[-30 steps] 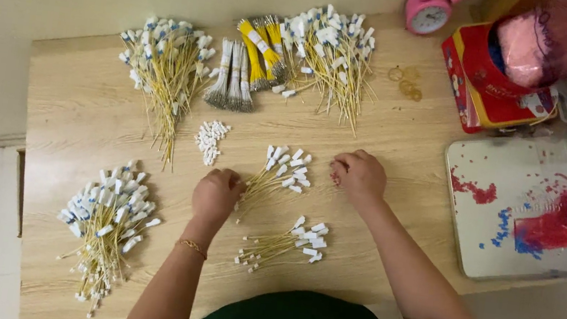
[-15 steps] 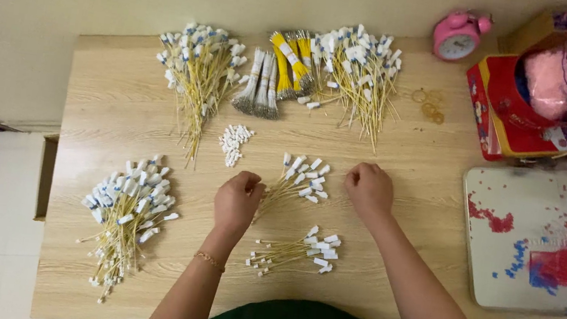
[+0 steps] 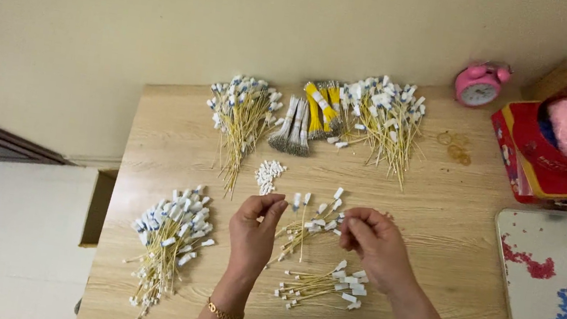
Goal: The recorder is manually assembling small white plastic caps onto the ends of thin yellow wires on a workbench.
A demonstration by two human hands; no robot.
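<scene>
hands raised, fingertips pinching tagged wires

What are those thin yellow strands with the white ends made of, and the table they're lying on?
The strands look like thin plastic-coated wire or cord: slim, glossy yellow, slightly bent. Their white tips look like small plastic or paper tags; too small to tell. The table shows pale wood grain with an even matte finish, probably laminate.

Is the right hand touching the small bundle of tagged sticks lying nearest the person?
Apart. The head view shows bare table between the right hand and the small bundle below it.
</scene>
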